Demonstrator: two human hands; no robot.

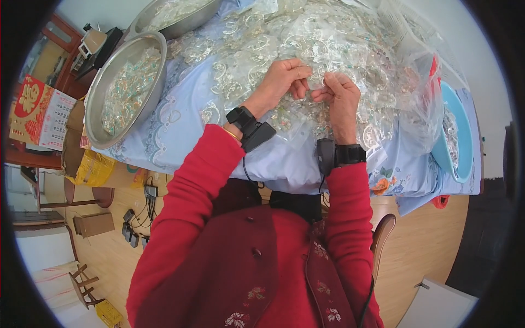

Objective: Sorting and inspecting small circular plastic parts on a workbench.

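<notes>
Between my two hands is a small clear plastic bag (316, 83), pinched by the fingertips from both sides. My left hand (287, 80) grips its left edge with thumb and fingers. From the right, my right hand (339, 91) pinches the other side. What the bag contains is too small to tell. Under and beyond the hands spreads a large heap of clear bags (262, 53) with jewellery in them, such as silver-coloured rings or bangles and coloured beads. Each wrist wears a black strapped device.
At left stand a metal basin (160, 78) of small bagged pieces and a second metal basin (180, 26) behind it. To the right are a crumpled clear bag (422, 119), a blue plastic basin (463, 151) and a white plastic basket (447, 57). A flowered blue tablecloth (197, 151) covers the table.
</notes>
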